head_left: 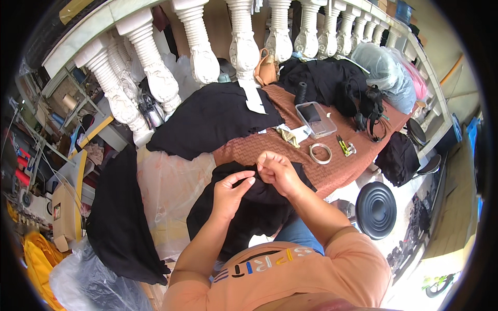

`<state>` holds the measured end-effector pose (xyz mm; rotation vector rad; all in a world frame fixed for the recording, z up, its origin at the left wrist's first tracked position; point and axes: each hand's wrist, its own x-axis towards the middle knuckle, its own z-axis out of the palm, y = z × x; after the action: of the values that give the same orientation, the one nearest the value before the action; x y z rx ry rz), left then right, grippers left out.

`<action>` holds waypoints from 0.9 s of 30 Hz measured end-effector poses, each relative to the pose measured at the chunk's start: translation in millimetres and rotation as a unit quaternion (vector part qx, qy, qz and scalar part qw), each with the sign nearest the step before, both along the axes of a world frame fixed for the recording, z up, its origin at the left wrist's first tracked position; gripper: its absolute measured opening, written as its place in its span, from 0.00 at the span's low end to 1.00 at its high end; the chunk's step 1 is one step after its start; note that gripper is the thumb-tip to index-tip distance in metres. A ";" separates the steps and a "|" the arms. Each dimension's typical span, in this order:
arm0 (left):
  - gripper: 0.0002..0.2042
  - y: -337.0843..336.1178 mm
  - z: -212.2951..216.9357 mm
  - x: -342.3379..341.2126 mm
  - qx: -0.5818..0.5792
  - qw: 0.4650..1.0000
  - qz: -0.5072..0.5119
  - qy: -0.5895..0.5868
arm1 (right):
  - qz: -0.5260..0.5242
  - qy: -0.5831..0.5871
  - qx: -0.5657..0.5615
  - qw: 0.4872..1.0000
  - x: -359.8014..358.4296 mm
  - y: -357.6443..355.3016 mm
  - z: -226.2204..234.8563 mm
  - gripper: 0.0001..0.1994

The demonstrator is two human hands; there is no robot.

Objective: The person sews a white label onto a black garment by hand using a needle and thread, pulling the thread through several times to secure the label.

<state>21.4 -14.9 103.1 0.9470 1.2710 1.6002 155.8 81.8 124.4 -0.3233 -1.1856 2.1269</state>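
Black cloth [259, 212] lies over my lap and against the table edge. Above it my left hand [231, 194] has its thumb and index finger brought together in a pinch. Close beside it, my right hand [280, 175] is closed, its fingertips pinched and raised slightly higher. Whatever sits between the fingertips of either hand is too small to make out. The two hands nearly meet over the cloth, and part of the fabric is hidden beneath them and my forearms.
A brown-covered table [241, 150] bears a black cloth pile [212, 116], a clear plastic box [319, 122], a tape roll [320, 153], yellow thread snips [342, 146] and a black thread spool [301, 92]. White balusters [199, 52] stand behind; a round black stool [376, 210] is at right.
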 end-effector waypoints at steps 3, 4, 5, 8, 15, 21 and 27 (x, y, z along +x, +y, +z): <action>0.10 1.5 -5.6 -1.2 0.029 0.999 0.016 -0.022 | -0.007 -0.013 0.051 0.999 -3.9 -9.0 1.5 0.06; 0.10 1.1 -9.2 -2.0 0.021 0.999 0.025 -0.035 | -0.005 -0.018 0.069 0.997 -3.2 -11.5 -2.1 0.06; 0.10 -3.4 0.1 0.4 0.006 1.000 0.019 -0.008 | -0.021 -0.021 0.071 0.997 -1.6 -4.7 -2.7 0.06; 0.11 -1.1 1.1 6.2 0.029 0.999 0.033 0.014 | -0.011 -0.002 0.031 0.999 -2.1 -9.2 9.4 0.06; 0.10 4.0 -13.7 7.8 0.006 0.997 0.048 0.054 | -0.018 -0.042 0.049 0.998 7.6 14.0 -24.4 0.09; 0.25 -1.8 -31.1 -12.8 -0.069 0.994 -0.047 0.075 | -0.264 -0.250 0.437 0.823 35.9 25.4 -45.7 0.12; 0.27 9.0 -32.4 -7.0 -0.089 0.984 -0.060 0.142 | -0.244 -0.254 0.588 0.728 25.2 -24.4 -73.3 0.39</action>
<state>14.5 -5.9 70.7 1.1421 1.4934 1.2665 181.0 57.5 51.1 -0.5336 -2.1892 0.5386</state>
